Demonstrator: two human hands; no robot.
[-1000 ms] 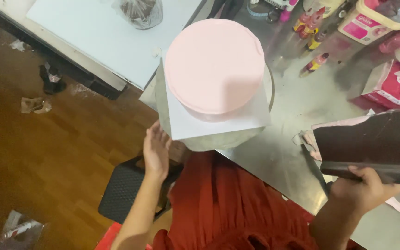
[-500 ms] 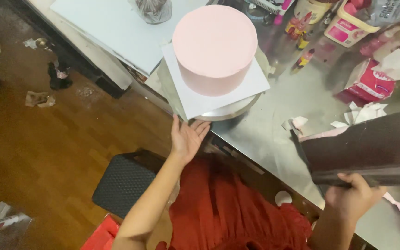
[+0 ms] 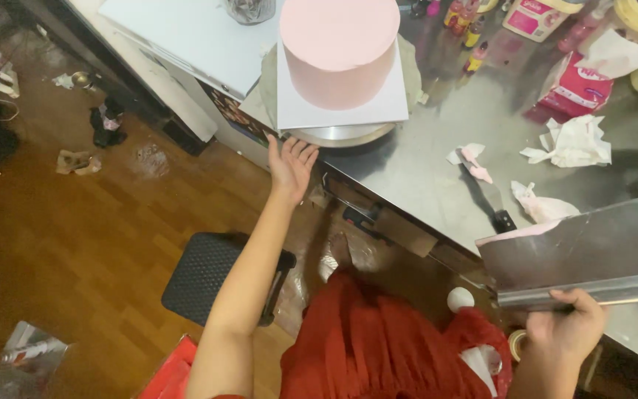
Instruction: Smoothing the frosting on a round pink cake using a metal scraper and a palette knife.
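A round pink cake stands on a white square board atop a metal turntable at the near corner of a steel table. My left hand is open, fingers spread, its fingertips at the turntable's near edge. Lower right, my right hand grips the handle edge of a wide metal scraper, held flat with a smear of pink icing along its top edge.
A palette knife and crumpled tissues lie on the table. Bottles and pink packets crowd the far side. A white board lies left of the cake. Below, a black stool stands on the wooden floor.
The view has shifted, so the cake sits higher and further right. My left hand has risen from under the board's corner to the turntable's edge. The scraper stays in my right hand.
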